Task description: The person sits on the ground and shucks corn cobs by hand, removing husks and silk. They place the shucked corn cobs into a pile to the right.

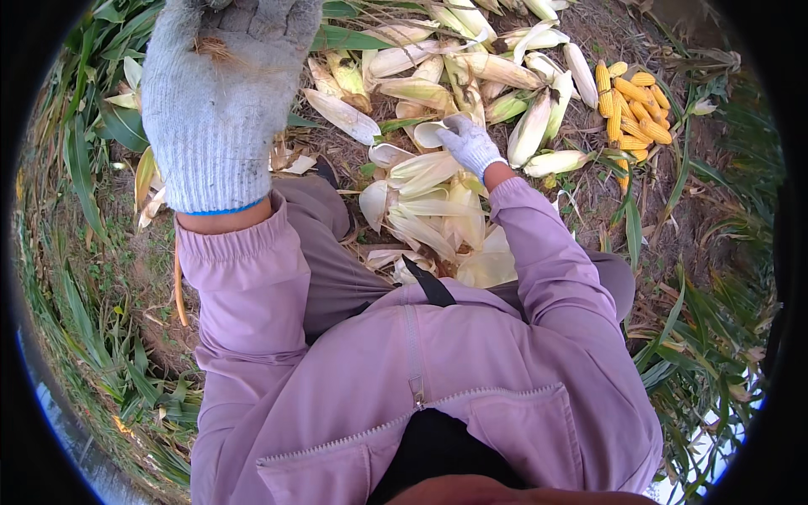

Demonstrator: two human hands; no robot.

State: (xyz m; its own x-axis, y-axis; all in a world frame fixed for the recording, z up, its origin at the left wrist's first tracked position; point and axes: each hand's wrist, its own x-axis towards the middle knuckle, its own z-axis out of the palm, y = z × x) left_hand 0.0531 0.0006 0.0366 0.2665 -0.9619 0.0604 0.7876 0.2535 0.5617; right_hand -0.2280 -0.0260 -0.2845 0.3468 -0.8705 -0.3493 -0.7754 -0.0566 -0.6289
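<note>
My left hand [224,120], in a pale knitted glove with a blue cuff edge, is raised close to the camera. Brown corn silk clings to its palm, and its fingertips run past the top of the view, so their grip is hidden. Farther down, my right hand [468,146], also in a knitted glove, has its fingers closed on a pale, curved corn husk [429,134]. Peeled husks [426,208] lie in a loose pile between my legs, just below that hand. Beyond it lie several unhusked ears of corn [420,93].
A heap of bare yellow corn cobs [637,117] sits on the soil at the right. Green corn stalks and leaves [694,315] spread along the right side, and more leaves [82,170] line the left. My bent leg [334,252] borders the husk pile.
</note>
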